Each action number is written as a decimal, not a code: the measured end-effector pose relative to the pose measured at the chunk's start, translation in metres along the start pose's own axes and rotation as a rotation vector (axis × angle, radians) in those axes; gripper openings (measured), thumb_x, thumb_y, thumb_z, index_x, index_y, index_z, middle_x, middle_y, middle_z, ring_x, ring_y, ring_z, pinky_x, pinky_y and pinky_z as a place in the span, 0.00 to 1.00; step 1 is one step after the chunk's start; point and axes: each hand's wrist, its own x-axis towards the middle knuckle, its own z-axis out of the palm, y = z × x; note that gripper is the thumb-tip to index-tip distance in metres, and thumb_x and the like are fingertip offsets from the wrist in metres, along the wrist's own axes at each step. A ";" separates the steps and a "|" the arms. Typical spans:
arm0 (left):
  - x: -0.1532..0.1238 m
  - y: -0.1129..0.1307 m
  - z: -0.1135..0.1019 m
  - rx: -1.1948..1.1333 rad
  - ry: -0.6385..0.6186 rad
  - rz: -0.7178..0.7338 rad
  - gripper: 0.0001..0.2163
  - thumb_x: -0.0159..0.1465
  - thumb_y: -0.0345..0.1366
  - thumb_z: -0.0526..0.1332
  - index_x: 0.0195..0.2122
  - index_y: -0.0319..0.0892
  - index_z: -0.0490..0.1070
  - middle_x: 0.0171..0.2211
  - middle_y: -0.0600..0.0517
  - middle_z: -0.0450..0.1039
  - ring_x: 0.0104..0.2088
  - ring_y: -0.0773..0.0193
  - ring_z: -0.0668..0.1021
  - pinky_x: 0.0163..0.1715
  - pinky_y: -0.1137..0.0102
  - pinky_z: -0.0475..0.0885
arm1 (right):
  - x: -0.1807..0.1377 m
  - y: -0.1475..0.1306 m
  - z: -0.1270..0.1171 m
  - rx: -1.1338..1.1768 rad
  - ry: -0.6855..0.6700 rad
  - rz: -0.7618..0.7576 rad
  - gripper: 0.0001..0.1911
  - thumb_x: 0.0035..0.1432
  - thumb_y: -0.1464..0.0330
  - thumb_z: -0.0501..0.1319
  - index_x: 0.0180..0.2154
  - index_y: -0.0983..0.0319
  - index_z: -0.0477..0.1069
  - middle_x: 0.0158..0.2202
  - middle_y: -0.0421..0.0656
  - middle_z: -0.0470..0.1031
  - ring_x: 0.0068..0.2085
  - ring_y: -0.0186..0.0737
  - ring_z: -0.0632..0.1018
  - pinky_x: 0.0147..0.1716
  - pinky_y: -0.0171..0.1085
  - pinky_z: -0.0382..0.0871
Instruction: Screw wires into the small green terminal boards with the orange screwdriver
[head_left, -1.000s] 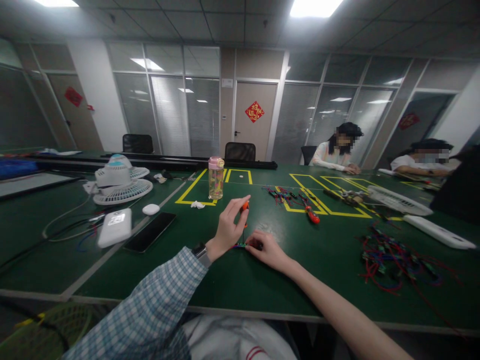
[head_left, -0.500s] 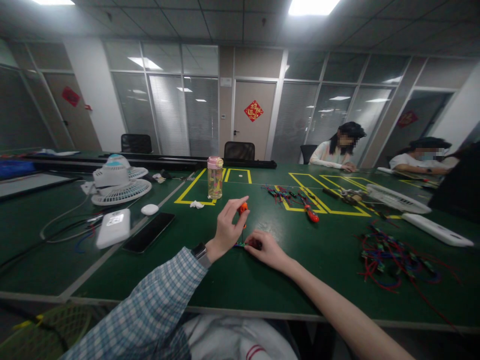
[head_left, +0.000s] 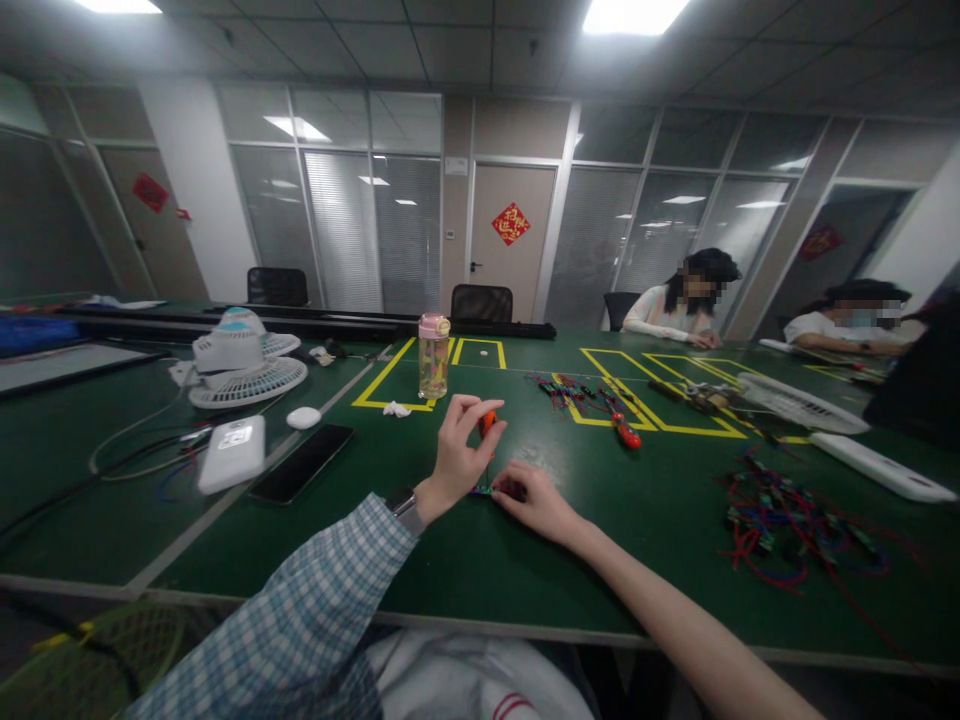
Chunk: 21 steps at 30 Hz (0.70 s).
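Note:
My left hand (head_left: 459,448) curls its thumb and fingers around the orange handle of a screwdriver (head_left: 488,424). The tool stands upright, its thin shaft pointing down at a small green circuit board (head_left: 481,491) on the table. Whether the tip sits in a screw is too small to tell. Close by on the right, my right hand (head_left: 536,500) rests on the table, thumb and fingers pinched at the board's right end. Part of what lies under those fingers is hidden.
Wired boards lie in a tangle (head_left: 795,530) at right and a smaller bunch (head_left: 566,392) farther back, near a red-handled tool (head_left: 625,432). A bottle (head_left: 433,360), phone (head_left: 301,464), white power bank (head_left: 232,454) and fan (head_left: 247,382) stand leftward. Two people sit across at right.
The view has shifted slightly. My left fingers have turned a little around the screwdriver handle; my right hand stays at the board.

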 end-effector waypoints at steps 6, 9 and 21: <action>0.000 0.000 -0.003 -0.060 -0.079 -0.021 0.14 0.69 0.30 0.50 0.52 0.43 0.67 0.43 0.48 0.68 0.43 0.65 0.72 0.44 0.69 0.70 | 0.000 0.002 0.000 0.001 0.004 -0.008 0.03 0.53 0.75 0.61 0.32 0.64 0.73 0.28 0.39 0.68 0.28 0.33 0.70 0.28 0.32 0.63; -0.001 0.001 -0.002 -0.075 -0.079 0.008 0.15 0.68 0.29 0.49 0.55 0.42 0.65 0.45 0.47 0.70 0.45 0.64 0.73 0.46 0.68 0.69 | 0.000 0.002 0.001 0.007 0.002 -0.005 0.04 0.52 0.76 0.61 0.32 0.64 0.73 0.27 0.39 0.68 0.28 0.33 0.69 0.27 0.31 0.63; -0.001 0.000 -0.001 -0.033 -0.031 0.019 0.14 0.68 0.30 0.50 0.52 0.43 0.68 0.43 0.47 0.69 0.44 0.64 0.73 0.44 0.68 0.71 | 0.000 0.003 0.001 -0.002 0.000 -0.010 0.04 0.53 0.75 0.61 0.32 0.64 0.73 0.28 0.39 0.68 0.28 0.33 0.70 0.28 0.32 0.63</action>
